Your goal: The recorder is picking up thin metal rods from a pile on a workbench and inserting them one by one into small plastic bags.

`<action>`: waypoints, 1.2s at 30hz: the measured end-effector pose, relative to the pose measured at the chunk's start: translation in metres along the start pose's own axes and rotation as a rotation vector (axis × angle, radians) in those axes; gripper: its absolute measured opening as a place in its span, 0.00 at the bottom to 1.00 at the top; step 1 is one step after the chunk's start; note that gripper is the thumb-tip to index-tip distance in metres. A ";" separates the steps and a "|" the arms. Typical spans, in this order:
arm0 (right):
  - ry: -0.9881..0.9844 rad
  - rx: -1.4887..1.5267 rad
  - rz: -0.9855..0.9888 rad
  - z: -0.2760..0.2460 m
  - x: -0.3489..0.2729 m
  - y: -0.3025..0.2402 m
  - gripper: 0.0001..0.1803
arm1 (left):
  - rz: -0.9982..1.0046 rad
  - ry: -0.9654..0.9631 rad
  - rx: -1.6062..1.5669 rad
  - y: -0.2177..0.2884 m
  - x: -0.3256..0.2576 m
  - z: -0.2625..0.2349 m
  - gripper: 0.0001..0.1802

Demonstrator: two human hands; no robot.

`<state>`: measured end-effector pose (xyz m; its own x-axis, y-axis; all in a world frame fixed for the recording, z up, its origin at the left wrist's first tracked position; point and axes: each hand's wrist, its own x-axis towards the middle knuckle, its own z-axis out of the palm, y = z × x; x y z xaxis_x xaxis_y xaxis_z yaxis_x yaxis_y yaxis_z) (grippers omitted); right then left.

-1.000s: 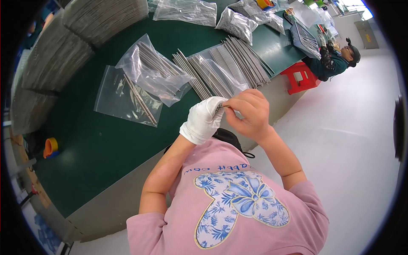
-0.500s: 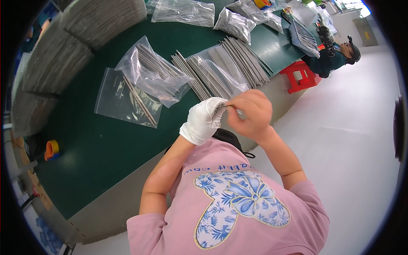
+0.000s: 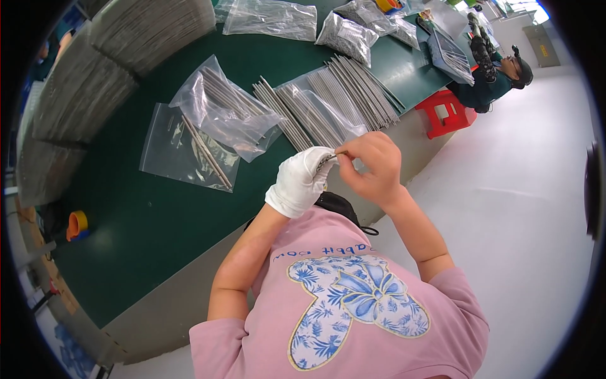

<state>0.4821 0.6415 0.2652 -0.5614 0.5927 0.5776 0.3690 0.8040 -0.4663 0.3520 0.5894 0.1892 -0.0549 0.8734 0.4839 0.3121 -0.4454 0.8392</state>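
Observation:
My left hand [image 3: 298, 180], in a white glove, is closed around a cluster of small dark metal pieces [image 3: 323, 162]. Their exact kind is too small to make out. Bare, my right hand [image 3: 375, 165] pinches a thin metal rod [image 3: 337, 155] between thumb and fingertips, its end meeting the cluster at the glove. Both hands are in front of my chest, by the table's near edge. Just beyond them, rows of grey metal rods [image 3: 363, 91] lie side by side, partly over clear plastic. Left of these, a clear bag [image 3: 189, 101] covers more rods.
On the green table [image 3: 158, 234] lie a flat clear bag [image 3: 158, 148] with a few rods on it, filled bags [image 3: 346, 39], and a tape roll [image 3: 77, 222]. Wrapped stacks [image 3: 82, 85] line the left. At far right, a person sits near a tray [image 3: 449, 58] and red stool [image 3: 435, 117].
Both hands stay nearly in place, with my right fingers shifting slightly at the thin rod. The person at far right has moved an arm.

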 end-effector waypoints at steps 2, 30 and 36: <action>0.009 -0.083 -0.120 0.000 0.002 -0.003 0.06 | 0.000 0.006 -0.015 0.001 0.000 0.000 0.08; 0.271 -0.006 -0.047 -0.006 -0.005 -0.007 0.08 | -0.022 -0.049 -0.078 0.000 -0.004 0.002 0.10; 0.115 0.064 0.094 0.000 -0.016 0.004 0.06 | -0.069 -0.060 -0.059 0.007 0.001 0.002 0.08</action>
<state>0.4924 0.6354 0.2540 -0.4366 0.6700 0.6003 0.3664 0.7419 -0.5615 0.3556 0.5874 0.1950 -0.0165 0.9118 0.4102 0.2534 -0.3931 0.8839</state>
